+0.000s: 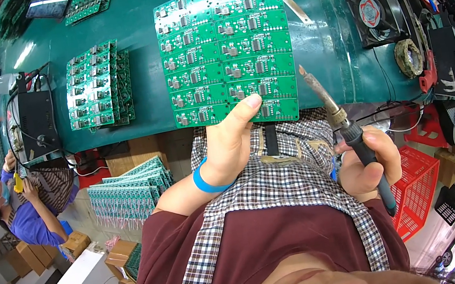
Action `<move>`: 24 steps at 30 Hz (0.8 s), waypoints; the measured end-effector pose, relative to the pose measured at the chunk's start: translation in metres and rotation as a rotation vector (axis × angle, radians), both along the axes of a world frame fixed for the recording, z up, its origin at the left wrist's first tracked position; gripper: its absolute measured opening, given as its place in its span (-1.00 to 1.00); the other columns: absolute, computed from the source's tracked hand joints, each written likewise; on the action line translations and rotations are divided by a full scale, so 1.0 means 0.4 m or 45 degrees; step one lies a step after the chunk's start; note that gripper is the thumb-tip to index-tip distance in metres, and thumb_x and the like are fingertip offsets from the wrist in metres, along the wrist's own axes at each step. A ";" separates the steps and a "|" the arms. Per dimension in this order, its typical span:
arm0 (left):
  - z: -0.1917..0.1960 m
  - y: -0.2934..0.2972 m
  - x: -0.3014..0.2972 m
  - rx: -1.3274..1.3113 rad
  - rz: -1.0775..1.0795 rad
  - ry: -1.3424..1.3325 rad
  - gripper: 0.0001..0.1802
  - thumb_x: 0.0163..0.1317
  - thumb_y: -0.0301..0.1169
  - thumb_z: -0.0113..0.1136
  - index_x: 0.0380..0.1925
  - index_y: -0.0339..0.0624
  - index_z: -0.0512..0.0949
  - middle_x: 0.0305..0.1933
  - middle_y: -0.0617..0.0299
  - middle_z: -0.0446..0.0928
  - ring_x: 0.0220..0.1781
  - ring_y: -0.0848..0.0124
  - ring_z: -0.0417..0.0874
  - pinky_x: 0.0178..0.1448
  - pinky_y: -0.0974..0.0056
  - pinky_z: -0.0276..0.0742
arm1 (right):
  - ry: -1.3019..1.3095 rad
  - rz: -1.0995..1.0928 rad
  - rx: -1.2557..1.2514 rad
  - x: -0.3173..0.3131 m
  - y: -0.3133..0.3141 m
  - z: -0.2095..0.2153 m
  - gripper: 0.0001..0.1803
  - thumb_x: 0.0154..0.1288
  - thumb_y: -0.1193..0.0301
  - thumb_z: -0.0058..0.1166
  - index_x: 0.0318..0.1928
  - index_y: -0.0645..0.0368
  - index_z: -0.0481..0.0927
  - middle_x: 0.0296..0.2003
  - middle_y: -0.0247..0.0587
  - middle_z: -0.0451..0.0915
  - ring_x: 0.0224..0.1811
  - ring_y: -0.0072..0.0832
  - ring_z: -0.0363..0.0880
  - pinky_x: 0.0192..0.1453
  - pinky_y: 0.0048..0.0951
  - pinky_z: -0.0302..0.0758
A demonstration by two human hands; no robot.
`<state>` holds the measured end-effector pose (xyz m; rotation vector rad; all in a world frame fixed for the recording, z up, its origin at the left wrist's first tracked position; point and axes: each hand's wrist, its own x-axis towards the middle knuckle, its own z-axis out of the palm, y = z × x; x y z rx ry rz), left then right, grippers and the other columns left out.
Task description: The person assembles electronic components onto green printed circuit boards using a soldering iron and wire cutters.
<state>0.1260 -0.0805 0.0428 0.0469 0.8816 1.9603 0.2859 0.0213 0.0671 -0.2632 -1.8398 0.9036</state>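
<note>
My left hand (231, 141) pinches the near edge of a large green circuit board panel (225, 53), thumb on top. The panel holds two columns of small identical boards and lies on the dark green bench (332, 54), its near edge over the bench front. A blue band circles my left wrist. My right hand (369, 162) grips a soldering iron (343, 123) by its black handle, tip pointing up and left, just right of the panel and clear of it.
A stack of smaller green board panels (96, 85) lies left on the bench. A soldering station (34, 122) stands far left, a black fan (376, 11) and another station (450, 62) right. A red basket (419, 186) sits below. Other people work at both sides.
</note>
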 end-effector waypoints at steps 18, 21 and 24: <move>0.027 -0.011 0.010 -0.276 0.082 0.648 -0.78 0.03 -0.54 0.23 -0.26 -0.26 0.53 -0.26 0.28 0.54 -0.26 0.54 0.52 -0.13 0.41 0.44 | -0.193 0.342 0.132 0.001 0.074 0.092 -0.74 -0.13 0.46 0.18 -0.41 0.40 0.52 -0.68 -0.16 0.44 -0.74 -0.47 0.37 -0.71 -0.56 0.28; 0.028 -0.011 0.014 -0.252 0.108 0.678 -0.76 0.04 -0.53 0.23 -0.24 -0.26 0.53 -0.24 0.28 0.54 -0.25 0.55 0.52 -0.13 0.44 0.43 | -0.199 0.311 0.136 -0.004 0.079 0.107 -0.78 -0.18 0.50 0.17 -0.46 0.40 0.54 -0.70 -0.18 0.44 -0.76 -0.48 0.38 -0.74 -0.57 0.27; 0.037 -0.011 0.016 -0.264 0.062 0.704 -0.75 0.05 -0.53 0.22 -0.21 -0.27 0.52 -0.22 0.28 0.54 -0.23 0.56 0.52 -0.11 0.45 0.43 | -0.239 0.305 0.148 -0.007 0.080 0.116 -0.79 -0.23 0.53 0.17 -0.48 0.39 0.55 -0.70 -0.19 0.44 -0.77 -0.48 0.38 -0.73 -0.56 0.27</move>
